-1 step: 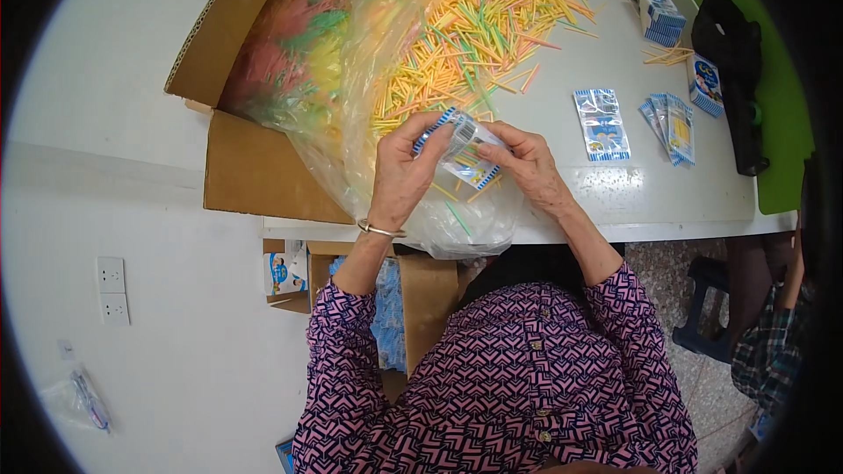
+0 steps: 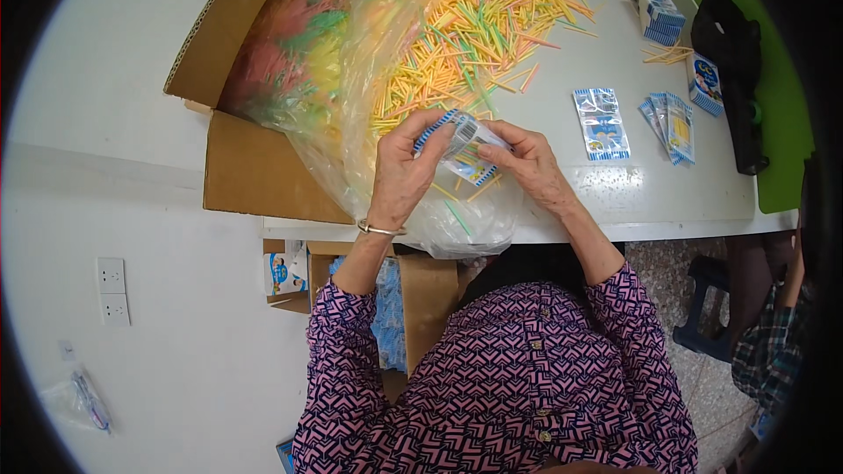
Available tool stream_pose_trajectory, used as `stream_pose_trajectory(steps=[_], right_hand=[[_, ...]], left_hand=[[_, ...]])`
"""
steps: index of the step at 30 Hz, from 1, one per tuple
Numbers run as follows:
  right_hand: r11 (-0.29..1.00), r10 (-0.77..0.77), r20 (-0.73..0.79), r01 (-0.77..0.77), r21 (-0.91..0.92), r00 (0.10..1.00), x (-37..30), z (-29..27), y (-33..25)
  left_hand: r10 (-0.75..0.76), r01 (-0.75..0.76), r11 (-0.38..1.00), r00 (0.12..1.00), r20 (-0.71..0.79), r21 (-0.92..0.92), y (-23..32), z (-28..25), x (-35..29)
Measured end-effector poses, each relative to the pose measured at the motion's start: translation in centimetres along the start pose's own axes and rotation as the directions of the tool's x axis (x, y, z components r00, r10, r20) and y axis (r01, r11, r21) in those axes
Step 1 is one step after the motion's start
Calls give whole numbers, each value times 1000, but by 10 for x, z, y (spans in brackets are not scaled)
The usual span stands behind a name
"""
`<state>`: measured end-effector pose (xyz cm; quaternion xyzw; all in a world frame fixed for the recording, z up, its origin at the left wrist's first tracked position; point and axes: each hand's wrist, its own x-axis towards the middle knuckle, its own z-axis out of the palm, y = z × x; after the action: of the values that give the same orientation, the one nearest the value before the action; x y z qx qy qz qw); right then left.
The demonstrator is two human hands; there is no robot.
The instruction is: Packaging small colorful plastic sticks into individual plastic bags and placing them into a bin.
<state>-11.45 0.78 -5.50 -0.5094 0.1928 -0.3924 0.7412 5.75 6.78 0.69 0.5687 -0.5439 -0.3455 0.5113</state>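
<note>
Between my two hands is a small clear plastic packet (image 2: pixel 467 145) with blue-and-white striped ends and a barcode. My left hand (image 2: pixel 410 162) pinches its left end between thumb and fingers. My right hand (image 2: pixel 525 165) grips the other side, thumb on top. Coloured sticks show at the packet's lower side, partly hidden by the fingers. Just beyond my hands lies a big loose heap of thin yellow, orange, pink and green sticks (image 2: pixel 479 31). Under my hands a clear plastic bag (image 2: pixel 448 224) spreads over the table edge, with a few sticks on it.
A cardboard box (image 2: pixel 263 162) with a bag of sticks stands at the left. On the white table (image 2: pixel 694 202) lie a flat packet (image 2: pixel 602 125) and several filled packets (image 2: pixel 674 129). Small boxes (image 2: pixel 659 13) stand at the far right. Below is an open carton (image 2: pixel 430 290) with blue packets.
</note>
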Motion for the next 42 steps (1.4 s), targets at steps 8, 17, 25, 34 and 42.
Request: stream_pose_trajectory(steps=[8, 17, 25, 34, 42], right_hand=[[969, 229, 159, -209, -132, 960, -5, -22, -13], [943, 298, 231, -249, -219, 926, -6, -38, -11], [986, 59, -194, -87, -144, 979, -15, -81, -30], [970, 128, -148, -155, -186, 981, -28, -62, -24], [973, 140, -115, -157, -166, 984, -30, -56, -11]], left_hand=[[-4, -35, 985, 975, 224, 169, 10, 12, 14], [134, -261, 903, 925, 355, 341, 18, 31, 22], [-51, -95, 894, 949, 310, 439, -20, 4, -5], [268, -509, 443, 861, 433, 738, -36, 44, -43], [220, -363, 487, 931, 290, 794, -52, 31, -26]])
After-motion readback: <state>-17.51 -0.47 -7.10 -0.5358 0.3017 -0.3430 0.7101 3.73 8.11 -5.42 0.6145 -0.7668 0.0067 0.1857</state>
